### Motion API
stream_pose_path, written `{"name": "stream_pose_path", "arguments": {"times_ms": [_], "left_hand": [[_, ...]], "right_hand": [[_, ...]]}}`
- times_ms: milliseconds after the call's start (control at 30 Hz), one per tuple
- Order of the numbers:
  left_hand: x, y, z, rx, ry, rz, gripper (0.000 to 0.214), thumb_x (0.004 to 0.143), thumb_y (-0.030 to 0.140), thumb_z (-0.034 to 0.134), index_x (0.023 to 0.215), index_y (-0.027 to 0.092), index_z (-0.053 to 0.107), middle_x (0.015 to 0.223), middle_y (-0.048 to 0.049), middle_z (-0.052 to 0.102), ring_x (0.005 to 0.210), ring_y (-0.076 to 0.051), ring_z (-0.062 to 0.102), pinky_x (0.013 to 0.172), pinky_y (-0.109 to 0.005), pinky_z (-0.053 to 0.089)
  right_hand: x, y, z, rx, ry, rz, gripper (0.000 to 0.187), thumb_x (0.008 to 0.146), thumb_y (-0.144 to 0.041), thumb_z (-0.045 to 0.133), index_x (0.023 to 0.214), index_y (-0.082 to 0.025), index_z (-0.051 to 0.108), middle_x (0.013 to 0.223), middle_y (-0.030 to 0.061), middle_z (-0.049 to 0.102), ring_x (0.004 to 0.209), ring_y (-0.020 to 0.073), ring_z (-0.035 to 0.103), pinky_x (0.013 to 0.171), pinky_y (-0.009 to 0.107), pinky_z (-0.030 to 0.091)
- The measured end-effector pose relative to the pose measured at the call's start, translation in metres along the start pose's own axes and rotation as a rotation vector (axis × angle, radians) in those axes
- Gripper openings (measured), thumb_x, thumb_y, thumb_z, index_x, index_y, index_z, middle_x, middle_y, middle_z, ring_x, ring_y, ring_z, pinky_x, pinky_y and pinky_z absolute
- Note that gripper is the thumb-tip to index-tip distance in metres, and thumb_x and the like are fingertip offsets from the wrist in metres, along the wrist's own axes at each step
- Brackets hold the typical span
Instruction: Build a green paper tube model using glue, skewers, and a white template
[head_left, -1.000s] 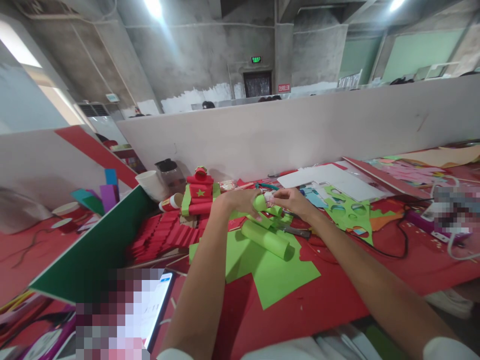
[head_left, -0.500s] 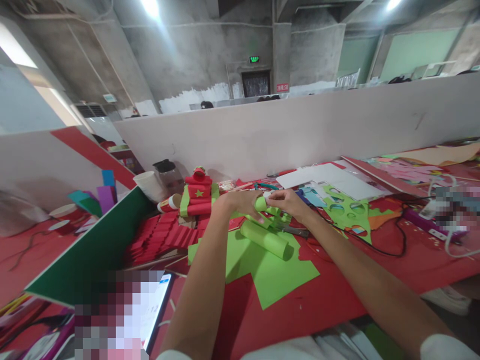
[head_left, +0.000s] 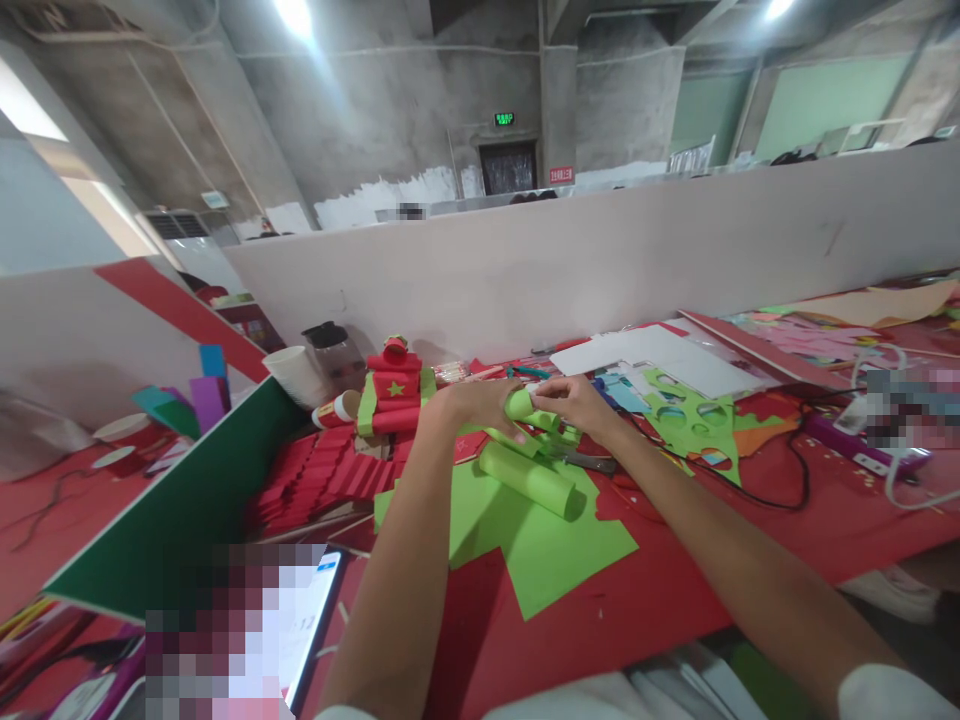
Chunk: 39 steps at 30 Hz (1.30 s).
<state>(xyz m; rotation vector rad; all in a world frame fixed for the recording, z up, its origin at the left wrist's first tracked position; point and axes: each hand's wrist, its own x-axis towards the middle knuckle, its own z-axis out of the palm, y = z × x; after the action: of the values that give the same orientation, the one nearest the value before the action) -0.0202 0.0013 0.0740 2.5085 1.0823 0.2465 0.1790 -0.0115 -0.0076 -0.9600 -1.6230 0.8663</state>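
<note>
My left hand is closed around a small green paper roll, its thumb pointing down beside it. My right hand pinches at the roll's right end; a small whitish piece shows there, too small to name. Below the hands a larger green paper tube lies on a green paper sheet. Strips of green paper lie curled just under my fingers. A pair of scissors, partly covered by the paper, rests to the right of the tube.
A red paper model with a yellow star stands at the back left, near folded red paper. A green board leans at left beside a phone. Cut green paper and a black cable lie to the right.
Both hands stay at the small green roll with almost no movement. The whitish piece at the right fingertips shows less now. The whole view shifts very slightly.
</note>
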Motion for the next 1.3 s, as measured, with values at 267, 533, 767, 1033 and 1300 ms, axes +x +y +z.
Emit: {"name": "stream_pose_path", "arguments": {"times_ms": [267, 533, 767, 1033, 1300], "left_hand": [[-0.016, -0.022, -0.019, 0.107, -0.168, -0.186, 0.086, 0.053, 0.060, 0.078, 0.131, 0.032, 0.056, 0.142, -0.0080, 0.054, 0.123, -0.037, 0.052, 0.094, -0.039, 0.044], [-0.041, -0.058, -0.030, -0.555, 0.246, -0.380, 0.074, 0.075, 0.076, 0.052, 0.128, 0.024, 0.059, 0.146, -0.0136, 0.049, 0.117, -0.034, 0.058, 0.083, -0.037, 0.054], [0.002, -0.045, -0.006, -1.049, 0.472, -0.198, 0.074, 0.084, 0.076, 0.034, 0.115, 0.015, 0.062, 0.124, -0.0186, 0.065, 0.107, -0.032, 0.064, 0.082, -0.039, 0.055], [0.000, -0.037, -0.007, -1.116, 0.425, -0.136, 0.072, 0.086, 0.075, 0.032, 0.112, 0.015, 0.063, 0.124, -0.0178, 0.066, 0.105, -0.031, 0.066, 0.080, -0.038, 0.056], [0.006, -0.035, -0.004, -1.179, 0.394, -0.132, 0.073, 0.085, 0.076, 0.033, 0.114, 0.014, 0.060, 0.120, -0.0185, 0.067, 0.099, -0.029, 0.068, 0.077, -0.037, 0.056]], "right_hand": [[0.003, -0.005, -0.015, -0.144, 0.029, -0.160, 0.024, 0.073, -0.039, 0.073, 0.082, -0.018, 0.077, 0.084, 0.0052, 0.070, 0.079, 0.0185, 0.063, 0.072, 0.029, 0.047], [0.004, 0.003, -0.026, 0.042, 0.123, 0.003, 0.028, 0.071, -0.042, 0.075, 0.083, -0.016, 0.076, 0.081, 0.0055, 0.072, 0.076, 0.0191, 0.064, 0.072, 0.031, 0.049], [0.005, 0.001, -0.021, 0.222, 0.219, 0.059, 0.033, 0.064, -0.043, 0.080, 0.083, -0.017, 0.075, 0.077, 0.0039, 0.072, 0.072, 0.0187, 0.064, 0.071, 0.031, 0.052], [0.003, -0.004, -0.020, 0.229, 0.214, 0.079, 0.037, 0.062, -0.044, 0.081, 0.085, -0.016, 0.076, 0.081, 0.0060, 0.074, 0.075, 0.0197, 0.065, 0.071, 0.031, 0.052], [0.002, -0.008, -0.017, 0.261, 0.182, 0.066, 0.031, 0.061, -0.039, 0.081, 0.082, -0.016, 0.076, 0.077, 0.0037, 0.073, 0.069, 0.0170, 0.063, 0.066, 0.028, 0.048]]}}
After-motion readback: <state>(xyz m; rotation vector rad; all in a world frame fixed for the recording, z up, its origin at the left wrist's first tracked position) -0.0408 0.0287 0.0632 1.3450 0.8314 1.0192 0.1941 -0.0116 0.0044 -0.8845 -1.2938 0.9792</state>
